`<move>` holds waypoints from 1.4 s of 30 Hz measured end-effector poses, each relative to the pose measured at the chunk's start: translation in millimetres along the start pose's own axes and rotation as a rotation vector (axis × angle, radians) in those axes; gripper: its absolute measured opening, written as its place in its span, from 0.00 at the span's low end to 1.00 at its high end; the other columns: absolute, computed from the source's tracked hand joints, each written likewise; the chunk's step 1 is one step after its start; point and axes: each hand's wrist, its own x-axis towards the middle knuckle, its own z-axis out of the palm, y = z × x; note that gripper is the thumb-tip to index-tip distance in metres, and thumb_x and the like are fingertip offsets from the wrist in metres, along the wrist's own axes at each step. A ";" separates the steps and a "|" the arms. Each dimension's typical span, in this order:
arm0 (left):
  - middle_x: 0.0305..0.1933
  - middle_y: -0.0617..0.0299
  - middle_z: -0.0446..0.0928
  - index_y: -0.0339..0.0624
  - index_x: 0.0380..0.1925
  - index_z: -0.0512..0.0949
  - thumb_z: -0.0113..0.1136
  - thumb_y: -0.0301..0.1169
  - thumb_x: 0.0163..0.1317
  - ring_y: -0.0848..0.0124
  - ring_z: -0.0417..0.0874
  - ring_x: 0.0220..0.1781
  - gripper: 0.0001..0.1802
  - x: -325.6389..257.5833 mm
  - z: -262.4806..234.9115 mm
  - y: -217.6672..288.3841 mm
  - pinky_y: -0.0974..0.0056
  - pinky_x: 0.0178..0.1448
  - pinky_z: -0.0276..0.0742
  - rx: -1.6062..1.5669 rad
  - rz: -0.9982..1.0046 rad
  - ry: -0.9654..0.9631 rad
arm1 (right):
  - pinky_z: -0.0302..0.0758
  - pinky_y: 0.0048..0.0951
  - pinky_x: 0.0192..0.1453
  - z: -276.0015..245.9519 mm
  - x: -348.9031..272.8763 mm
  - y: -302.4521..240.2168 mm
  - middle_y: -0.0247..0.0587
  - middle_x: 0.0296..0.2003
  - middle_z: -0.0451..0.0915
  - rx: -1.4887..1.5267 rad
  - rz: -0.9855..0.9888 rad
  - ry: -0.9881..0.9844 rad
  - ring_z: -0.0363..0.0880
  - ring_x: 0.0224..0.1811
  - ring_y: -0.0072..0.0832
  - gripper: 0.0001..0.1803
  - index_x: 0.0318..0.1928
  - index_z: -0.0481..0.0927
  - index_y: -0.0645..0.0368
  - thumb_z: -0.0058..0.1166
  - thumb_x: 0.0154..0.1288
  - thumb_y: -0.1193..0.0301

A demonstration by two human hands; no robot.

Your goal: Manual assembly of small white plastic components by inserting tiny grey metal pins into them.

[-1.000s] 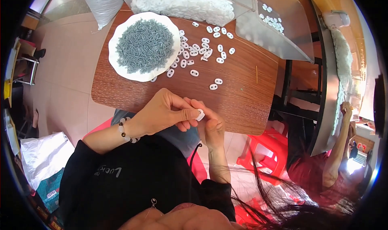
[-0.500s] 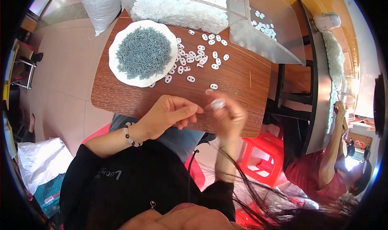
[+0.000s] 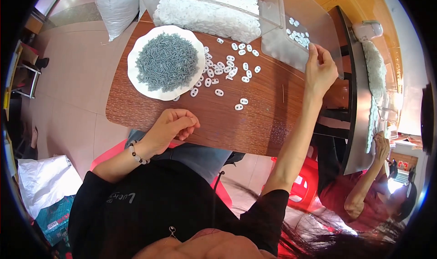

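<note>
My left hand [image 3: 176, 126] hovers by the table's near edge, its fingers curled and thumb against the index finger; anything inside is hidden. My right hand [image 3: 321, 69] is stretched to the near edge of a clear plastic bin [image 3: 272, 47] at the right. Its thumb and index fingertips are close together; I cannot make out anything between them. Small white oval pieces with two holes [image 3: 297, 39] lie in that bin. More white oval pieces [image 3: 219, 92] are scattered on the brown table [image 3: 205, 127]. Left of them, a white scalloped plate [image 3: 132, 72] holds a heap of small grey-green ridged cylinders [image 3: 166, 62].
A large clear bin [image 3: 281, 6] full of white pieces [image 3: 207, 20] stands at the back. A thin stick [image 3: 283, 93] lies on the table's right part. Beyond a dark side table [image 3: 357, 140], another person [image 3: 362, 200] works. A red stool [image 3: 302, 186] stands below right.
My right hand has moved from beside the left hand, where it held a white piece, up and right to the bin. My left hand has drawn slightly left. The view has shifted a little.
</note>
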 end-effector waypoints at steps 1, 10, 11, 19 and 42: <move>0.22 0.71 0.72 0.39 0.30 0.79 0.55 0.33 0.66 0.85 0.69 0.23 0.10 0.0 -1.8 -0.7 0.78 0.27 0.61 0.015 0.002 0.010 | 0.75 0.28 0.37 2.1 -13.8 -10.1 0.42 0.31 0.84 0.024 -0.119 0.039 0.81 0.31 0.27 0.12 0.38 0.84 0.61 0.61 0.62 0.65; 0.22 0.70 0.72 0.37 0.31 0.79 0.55 0.33 0.67 0.85 0.68 0.23 0.11 1.1 1.6 1.9 0.77 0.27 0.60 0.056 -0.036 0.011 | 0.73 0.34 0.35 42.8 -122.9 -73.9 0.38 0.24 0.80 0.290 -0.372 -0.520 0.76 0.30 0.36 0.05 0.31 0.84 0.56 0.63 0.56 0.70; 0.22 0.70 0.72 0.37 0.31 0.79 0.55 0.33 0.67 0.85 0.68 0.23 0.11 0.3 2.9 2.8 0.77 0.27 0.60 0.059 -0.038 0.009 | 0.74 0.36 0.37 45.0 -126.4 -74.8 0.38 0.25 0.80 0.295 -0.370 -0.538 0.76 0.32 0.38 0.05 0.31 0.84 0.56 0.63 0.55 0.70; 0.30 0.69 0.76 0.36 0.37 0.80 0.57 0.29 0.66 0.85 0.73 0.31 0.07 -8.6 4.7 11.5 0.77 0.34 0.68 0.369 0.252 0.160 | 0.73 0.39 0.40 53.8 -134.8 -84.0 0.38 0.28 0.79 0.198 -0.338 -0.600 0.75 0.38 0.39 0.05 0.33 0.83 0.55 0.63 0.54 0.70; 0.29 0.53 0.77 0.40 0.30 0.80 0.63 0.28 0.55 0.54 0.80 0.35 0.05 23.6 -54.9 81.5 0.53 0.37 0.73 1.403 0.574 0.544 | 0.68 0.21 0.34 -26.7 -175.9 -56.1 0.34 0.25 0.76 0.415 0.166 -0.512 0.70 0.29 0.19 0.05 0.34 0.82 0.62 0.64 0.56 0.79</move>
